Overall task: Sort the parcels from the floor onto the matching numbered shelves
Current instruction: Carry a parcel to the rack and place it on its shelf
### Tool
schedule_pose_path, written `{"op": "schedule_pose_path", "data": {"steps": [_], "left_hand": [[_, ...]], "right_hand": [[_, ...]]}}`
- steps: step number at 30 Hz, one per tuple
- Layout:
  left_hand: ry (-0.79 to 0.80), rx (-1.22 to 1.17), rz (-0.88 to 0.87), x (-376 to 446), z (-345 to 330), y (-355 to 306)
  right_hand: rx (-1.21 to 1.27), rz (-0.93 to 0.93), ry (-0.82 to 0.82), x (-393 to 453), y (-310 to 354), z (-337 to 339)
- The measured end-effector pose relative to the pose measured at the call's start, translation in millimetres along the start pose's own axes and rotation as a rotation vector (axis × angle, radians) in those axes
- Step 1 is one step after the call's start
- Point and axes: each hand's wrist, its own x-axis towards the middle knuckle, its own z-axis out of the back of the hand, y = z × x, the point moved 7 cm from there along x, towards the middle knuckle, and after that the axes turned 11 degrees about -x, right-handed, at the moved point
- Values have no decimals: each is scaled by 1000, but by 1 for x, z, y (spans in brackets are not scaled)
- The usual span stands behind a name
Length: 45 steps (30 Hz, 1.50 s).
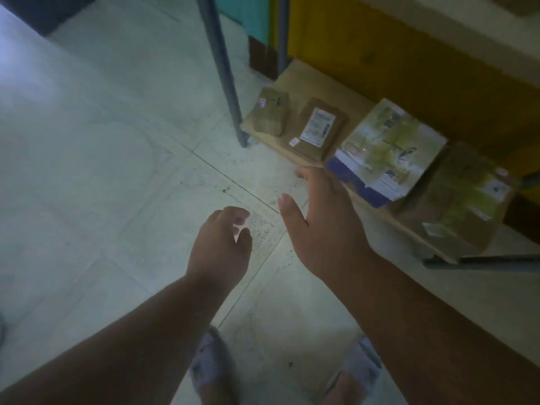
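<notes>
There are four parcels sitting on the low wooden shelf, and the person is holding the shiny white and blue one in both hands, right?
Not quite. The head view does show four parcels on the low wooden shelf, but nobody holds the shiny white and blue parcel. It sits on the shelf. The right hand is open, reaching toward it, and the left hand hangs loosely curled and empty.

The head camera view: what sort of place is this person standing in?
Probably a small parcel storeroom or sorting area. Taped cardboard parcels with printed labels sit in a row on a low wooden shelf of a metal-legged rack, above a pale tiled floor. No shelf numbers are legible.
</notes>
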Motion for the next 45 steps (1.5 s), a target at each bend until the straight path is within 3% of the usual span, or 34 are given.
{"op": "schedule_pose_path", "data": {"steps": [9, 14, 21, 33, 39, 45], "left_hand": [[-104, -176, 33, -68, 259, -54], [-141, -202, -21, -61, 348, -89], [-297, -248, -27, 36, 443, -97], [-667, -359, 298, 156, 657, 9], [-587, -333, 309, 272, 751, 53], [-469, -251, 197, 427, 844, 36]], "right_hand": [[48, 50, 71, -20, 240, 108], [50, 136, 38, 4, 333, 164], [17, 326, 37, 118, 426, 182], [-19, 648, 196, 308, 688, 119], [3, 602, 183, 406, 788, 80], [54, 450, 96, 528, 842, 75]]}}
